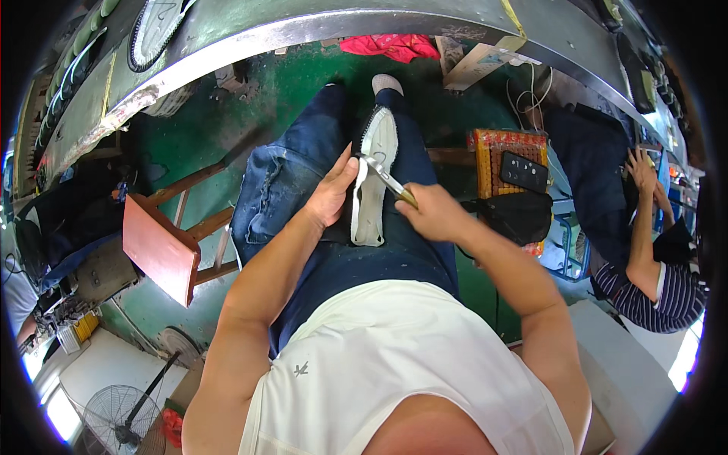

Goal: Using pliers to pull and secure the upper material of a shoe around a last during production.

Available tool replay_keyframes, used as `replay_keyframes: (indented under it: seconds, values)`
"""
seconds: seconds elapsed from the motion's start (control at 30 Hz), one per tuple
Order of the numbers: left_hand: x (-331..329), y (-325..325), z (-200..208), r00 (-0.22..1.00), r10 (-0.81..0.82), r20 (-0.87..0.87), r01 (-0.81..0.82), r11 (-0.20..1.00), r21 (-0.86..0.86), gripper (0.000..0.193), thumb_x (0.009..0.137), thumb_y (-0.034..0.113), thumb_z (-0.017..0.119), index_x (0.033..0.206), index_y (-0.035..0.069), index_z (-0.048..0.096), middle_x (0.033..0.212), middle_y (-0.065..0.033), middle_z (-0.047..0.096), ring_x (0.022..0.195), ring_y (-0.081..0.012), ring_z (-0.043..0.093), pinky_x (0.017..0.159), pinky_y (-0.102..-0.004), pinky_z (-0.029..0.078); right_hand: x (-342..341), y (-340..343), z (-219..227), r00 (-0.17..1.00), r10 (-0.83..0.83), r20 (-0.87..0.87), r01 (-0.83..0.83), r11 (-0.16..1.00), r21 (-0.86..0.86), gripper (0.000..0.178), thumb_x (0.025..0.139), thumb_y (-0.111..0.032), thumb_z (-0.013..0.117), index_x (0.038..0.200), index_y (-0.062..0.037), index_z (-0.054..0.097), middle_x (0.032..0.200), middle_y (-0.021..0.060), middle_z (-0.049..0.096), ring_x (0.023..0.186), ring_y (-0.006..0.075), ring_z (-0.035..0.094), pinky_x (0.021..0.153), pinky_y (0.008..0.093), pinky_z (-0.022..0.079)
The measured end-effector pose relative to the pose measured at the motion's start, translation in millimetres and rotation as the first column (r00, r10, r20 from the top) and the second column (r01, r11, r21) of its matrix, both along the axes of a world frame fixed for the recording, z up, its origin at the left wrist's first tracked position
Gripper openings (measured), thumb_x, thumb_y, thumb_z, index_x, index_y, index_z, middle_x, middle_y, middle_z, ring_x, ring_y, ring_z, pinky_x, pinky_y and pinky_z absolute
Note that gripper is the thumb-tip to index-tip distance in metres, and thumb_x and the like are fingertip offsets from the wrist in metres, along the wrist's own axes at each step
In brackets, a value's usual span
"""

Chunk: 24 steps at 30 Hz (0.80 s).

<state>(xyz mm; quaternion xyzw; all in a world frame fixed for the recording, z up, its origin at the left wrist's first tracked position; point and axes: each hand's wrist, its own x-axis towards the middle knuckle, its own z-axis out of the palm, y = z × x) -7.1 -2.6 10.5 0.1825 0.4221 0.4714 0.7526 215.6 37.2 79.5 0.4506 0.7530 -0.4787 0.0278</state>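
On my lap lies a white shoe upper [370, 208], long and narrow, with its toe pointing away from me and a dark toothed edge around the toe. A curved pen mark shows on its pale underside. My left hand [334, 187] grips its left edge near the middle, thumb pressed against a raised white flap. My right hand [432, 211] is wrapped round the yellowish handle of a metal hand tool, perhaps pliers [388, 179]. The tool's head meets the shoe's left edge beside my left thumb. Its jaws are too small to make out.
A metal workbench [265, 38] curves across ahead, with another shoe piece [154, 32] on it. A wooden stool [161, 246] stands left. On the right, a beaded seat [497, 186] carries a black phone [523, 171] and black pouch [518, 218]. Beyond sits another person [644, 258].
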Motion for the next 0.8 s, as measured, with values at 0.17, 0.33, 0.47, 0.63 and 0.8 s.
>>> replay_keyframes:
  seconds: [0.17, 0.33, 0.47, 0.63, 0.8]
  values:
    - [1, 12, -3, 0.940, -0.039, -0.338, 0.087, 0.988, 0.130, 0.075, 0.104, 0.040, 0.059, 0.163, 0.012, 0.021, 0.157, -0.0084, 0.041, 0.140, -0.0174, 0.039, 0.117, -0.0310, 0.029, 7, -17, -23, 0.959, -0.276, -0.070, 0.237, 0.911, -0.337, 0.026, 0.093, -0.024, 0.066, 0.103, 0.0000, 0.063, 0.083, 0.0185, 0.064, 0.079, 0.0353, 0.066, 0.075, 0.0451, 0.051]
    - [9, 9, -1, 0.890, 0.001, -0.457, 0.059, 0.991, 0.117, 0.066, 0.106, 0.028, 0.053, 0.163, 0.011, 0.022, 0.154, -0.0127, 0.043, 0.137, -0.0187, 0.042, 0.115, -0.0297, 0.032, 15, 25, -15, 0.995, 0.098, 0.016, -0.098, 0.938, 0.331, 0.033, 0.098, -0.023, 0.064, 0.117, 0.0033, 0.060, 0.092, 0.0114, 0.066, 0.087, 0.0136, 0.066, 0.057, 0.0323, 0.055]
    - [11, 8, -3, 0.776, 0.049, -0.628, 0.085, 0.980, 0.181, 0.064, 0.106, 0.022, 0.053, 0.162, 0.012, 0.024, 0.151, -0.0191, 0.048, 0.139, -0.0245, 0.046, 0.114, -0.0332, 0.036, 7, 31, -14, 0.931, -0.356, -0.073, 0.216, 0.705, -0.676, 0.030, 0.101, -0.025, 0.061, 0.117, 0.0011, 0.061, 0.089, 0.0077, 0.066, 0.079, 0.0117, 0.063, 0.055, 0.0274, 0.050]
    - [-1, 13, -16, 0.468, 0.228, -0.853, 0.390, 0.813, 0.432, 0.056, 0.101, 0.008, 0.050, 0.156, 0.011, 0.037, 0.144, -0.0281, 0.052, 0.138, -0.0385, 0.049, 0.115, -0.0364, 0.038, -10, -12, -49, 0.799, -0.579, -0.165, 0.298, 0.619, -0.727, 0.024, 0.102, -0.023, 0.061, 0.113, -0.0022, 0.062, 0.087, 0.0023, 0.062, 0.068, 0.0075, 0.057, 0.049, 0.0196, 0.038]
    - [-3, 22, 4, 0.489, 0.173, -0.855, 0.428, 0.807, 0.408, 0.046, 0.099, 0.004, 0.050, 0.146, 0.009, 0.051, 0.132, -0.0243, 0.061, 0.118, -0.0392, 0.062, 0.103, -0.0379, 0.049, 38, 17, -51, 0.695, -0.681, -0.231, -0.106, 0.222, -0.969, 0.034, 0.101, -0.022, 0.062, 0.121, 0.0049, 0.059, 0.096, 0.0087, 0.066, 0.082, 0.0195, 0.070, 0.050, 0.0225, 0.054]
